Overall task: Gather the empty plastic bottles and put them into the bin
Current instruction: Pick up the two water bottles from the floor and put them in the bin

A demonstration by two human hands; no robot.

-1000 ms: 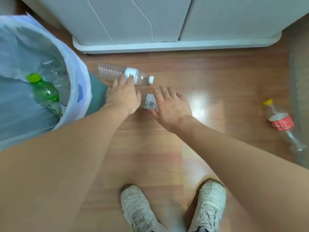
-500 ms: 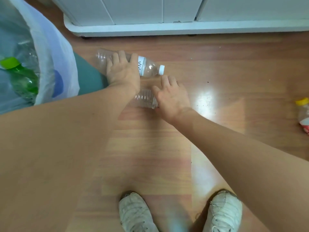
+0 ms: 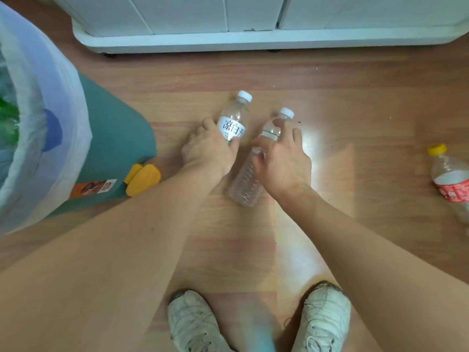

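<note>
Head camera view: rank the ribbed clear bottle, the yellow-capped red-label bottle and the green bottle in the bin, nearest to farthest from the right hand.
1. Ribbed clear bottle: in the right hand itself.
2. Yellow-capped red-label bottle: lying on the floor at the right edge.
3. Green bottle: inside the lined bin, far left, beyond the left hand.

— Bright overall? Any glare?
— Evenly lit, soft; white glare patch on the glossy wooden plank floor (image 3: 327, 153), right of the hands.
— Shadows?
— Faint, diffuse only.
— Sharpness?
— Centre fairly crisp; bare forearms blurred up close. Wide-angle bending along the white cabinet base (image 3: 253, 39).
</note>
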